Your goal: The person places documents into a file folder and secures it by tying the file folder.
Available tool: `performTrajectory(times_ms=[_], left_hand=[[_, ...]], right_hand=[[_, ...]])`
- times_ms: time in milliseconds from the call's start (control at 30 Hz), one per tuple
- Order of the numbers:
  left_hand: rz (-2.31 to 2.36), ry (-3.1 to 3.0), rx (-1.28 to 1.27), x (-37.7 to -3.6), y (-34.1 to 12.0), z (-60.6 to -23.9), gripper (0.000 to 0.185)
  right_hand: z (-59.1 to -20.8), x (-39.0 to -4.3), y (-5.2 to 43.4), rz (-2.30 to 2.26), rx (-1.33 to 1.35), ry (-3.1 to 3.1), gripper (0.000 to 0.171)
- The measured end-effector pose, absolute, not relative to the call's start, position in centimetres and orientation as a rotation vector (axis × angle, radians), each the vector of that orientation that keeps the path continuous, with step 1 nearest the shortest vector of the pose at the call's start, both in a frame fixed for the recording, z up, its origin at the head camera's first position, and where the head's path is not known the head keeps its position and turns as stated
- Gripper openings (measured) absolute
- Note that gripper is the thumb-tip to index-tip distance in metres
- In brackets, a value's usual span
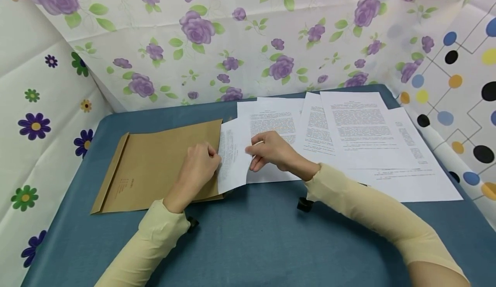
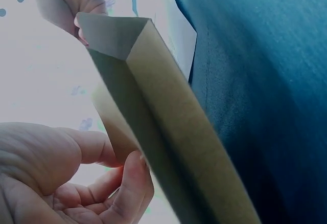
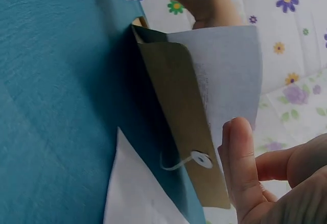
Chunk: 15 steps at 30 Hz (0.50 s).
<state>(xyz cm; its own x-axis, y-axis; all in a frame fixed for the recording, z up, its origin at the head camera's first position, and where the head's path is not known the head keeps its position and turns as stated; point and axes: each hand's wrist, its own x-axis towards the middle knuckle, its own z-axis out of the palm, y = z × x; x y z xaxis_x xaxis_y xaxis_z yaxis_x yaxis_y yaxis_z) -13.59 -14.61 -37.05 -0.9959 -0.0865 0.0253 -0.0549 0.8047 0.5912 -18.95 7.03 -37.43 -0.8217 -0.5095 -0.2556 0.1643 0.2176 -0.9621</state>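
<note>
Head view: a brown envelope (image 1: 162,166) lies on the blue tabletop (image 1: 248,235) at about 9 o'clock from centre. The left hand (image 1: 199,166) pinches its open edge, and the right hand (image 1: 271,151) pinches a printed sheet (image 1: 232,157) half inside that mouth. More printed pages (image 1: 360,136) spread toward 2 o'clock.

Left wrist view: the left hand (image 2: 61,178), fingers curled, holds the envelope (image 2: 168,127) wall at 7 o'clock.

Right wrist view: the right hand (image 3: 271,178) at 5 o'clock grips the sheet (image 3: 230,75) beside the envelope's string button (image 3: 200,159).
</note>
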Motion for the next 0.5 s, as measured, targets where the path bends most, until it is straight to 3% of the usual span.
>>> performTrajectory(times_ms=[233,500], left_hand=[[-0.942,-2.947,0.102,-13.55,-14.36,-36.84,0.019],[-0.926,-2.992,0.108,-13.47,-14.26,-36.85,0.011]], right_hand=[[-37.49,-18.74,6.32,-1.603,-0.353,1.999,0.021],[-37.55,-18.59,5.91,-1.542,-0.366,1.994,0.013]])
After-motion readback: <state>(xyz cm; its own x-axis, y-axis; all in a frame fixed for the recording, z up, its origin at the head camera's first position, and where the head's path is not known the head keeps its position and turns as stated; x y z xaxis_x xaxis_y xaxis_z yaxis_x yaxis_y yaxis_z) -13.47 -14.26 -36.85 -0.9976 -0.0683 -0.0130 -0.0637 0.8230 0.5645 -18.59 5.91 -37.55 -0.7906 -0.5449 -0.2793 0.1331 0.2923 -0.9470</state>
